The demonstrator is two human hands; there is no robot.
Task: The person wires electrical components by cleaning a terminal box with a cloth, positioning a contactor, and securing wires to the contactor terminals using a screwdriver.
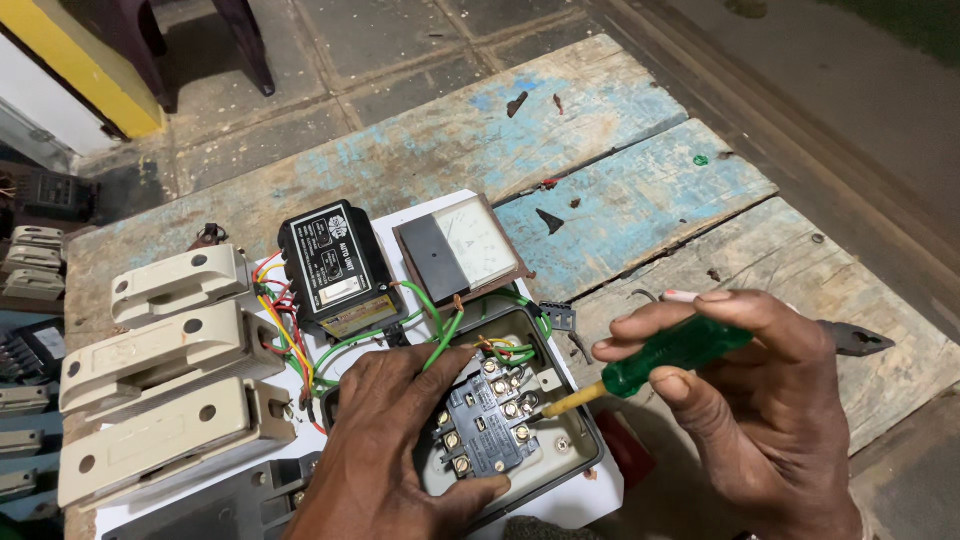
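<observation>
My left hand (385, 450) rests flat on the grey switch box (560, 450), its thumb along the box's near rim and its fingers over the left side. Inside the box sits a dark contactor block (487, 420) with several brass screw terminals. In my right hand (760, 400) is a screwdriver with a green see-through handle (672, 352), and its yellow-sleeved shaft (565, 400) points at the terminals on the block's right side. Green wires (440, 325) run from the box up to a black relay unit (335, 265) and a square panel meter (460, 245).
Three beige fuse carriers (165, 380) lie at the left on a white board (420, 205). Pliers (855, 340) lie behind my right hand. Worn blue-painted wooden planks (620, 190) form the bench, with a stone floor beyond. More switchgear is stacked at the far left (30, 265).
</observation>
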